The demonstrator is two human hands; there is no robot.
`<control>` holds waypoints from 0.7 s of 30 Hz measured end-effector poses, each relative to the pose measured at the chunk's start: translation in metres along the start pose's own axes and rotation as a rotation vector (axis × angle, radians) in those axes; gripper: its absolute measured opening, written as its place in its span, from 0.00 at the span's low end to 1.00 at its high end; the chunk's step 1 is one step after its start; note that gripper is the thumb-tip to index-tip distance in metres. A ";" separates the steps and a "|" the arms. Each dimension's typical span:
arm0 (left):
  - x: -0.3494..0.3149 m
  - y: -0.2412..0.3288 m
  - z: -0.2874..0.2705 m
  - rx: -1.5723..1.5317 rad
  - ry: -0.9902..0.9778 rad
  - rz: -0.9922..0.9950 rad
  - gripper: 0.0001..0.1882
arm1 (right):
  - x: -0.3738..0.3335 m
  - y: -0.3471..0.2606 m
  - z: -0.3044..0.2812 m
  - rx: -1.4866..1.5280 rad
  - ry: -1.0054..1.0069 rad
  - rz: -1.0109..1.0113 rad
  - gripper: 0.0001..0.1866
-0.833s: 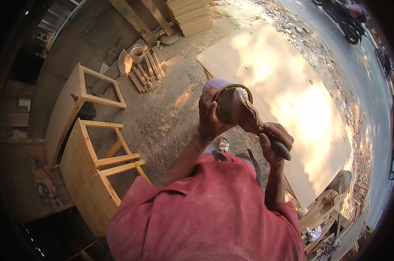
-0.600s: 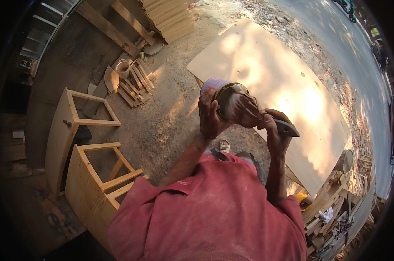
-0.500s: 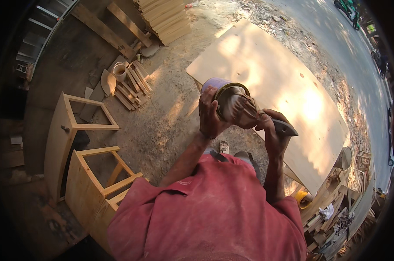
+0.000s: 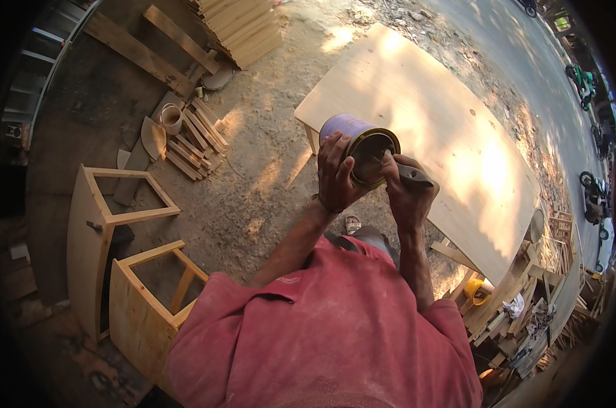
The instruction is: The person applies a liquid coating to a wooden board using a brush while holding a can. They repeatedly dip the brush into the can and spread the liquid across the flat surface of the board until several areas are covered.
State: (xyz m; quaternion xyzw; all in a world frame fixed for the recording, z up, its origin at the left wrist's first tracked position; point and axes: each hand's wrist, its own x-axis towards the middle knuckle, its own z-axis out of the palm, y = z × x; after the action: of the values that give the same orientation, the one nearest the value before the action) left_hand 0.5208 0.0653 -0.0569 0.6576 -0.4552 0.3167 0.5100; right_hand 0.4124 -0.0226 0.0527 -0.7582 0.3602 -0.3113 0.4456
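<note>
My left hand is wrapped round the side of a metal can with a purplish outside. The can is tilted, its open mouth facing me and to the right, and its inside looks dark. In my right hand is a paintbrush with a dark handle that has a hole near its end. The brush's front end points into the can's mouth, and its bristles are hidden by my fingers and the rim. Both hands are above the near left edge of a large pale wooden panel.
Wooden frames stand at the left. Beyond them are a small bucket and cut wood strips. Stacked boards lie at the far left. Scrap wood and a yellow round object are at the lower right, with parked motorbikes beyond.
The brush has moved left and into the can's mouth with my right hand. A pale brown, folded-looking mass at the mouth no longer shows; the dark inside does. The view has shifted slightly.
</note>
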 end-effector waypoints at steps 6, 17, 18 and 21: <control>0.003 -0.018 -0.002 -0.040 0.032 0.012 0.60 | 0.005 -0.002 0.020 -0.001 0.032 0.046 0.13; 0.015 -0.023 0.018 -0.054 -0.067 0.055 0.65 | 0.023 0.014 0.025 0.094 0.094 -0.043 0.14; 0.016 -0.024 0.023 -0.044 -0.071 0.050 0.65 | 0.025 0.018 0.024 0.081 0.084 -0.083 0.15; 0.023 -0.026 0.039 -0.016 -0.087 0.047 0.63 | 0.038 0.029 0.021 0.030 0.065 -0.158 0.16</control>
State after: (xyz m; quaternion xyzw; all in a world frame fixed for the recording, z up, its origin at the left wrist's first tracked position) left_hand 0.5516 0.0235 -0.0575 0.6558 -0.4949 0.2959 0.4873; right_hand 0.4419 -0.0541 0.0240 -0.7670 0.3089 -0.3751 0.4190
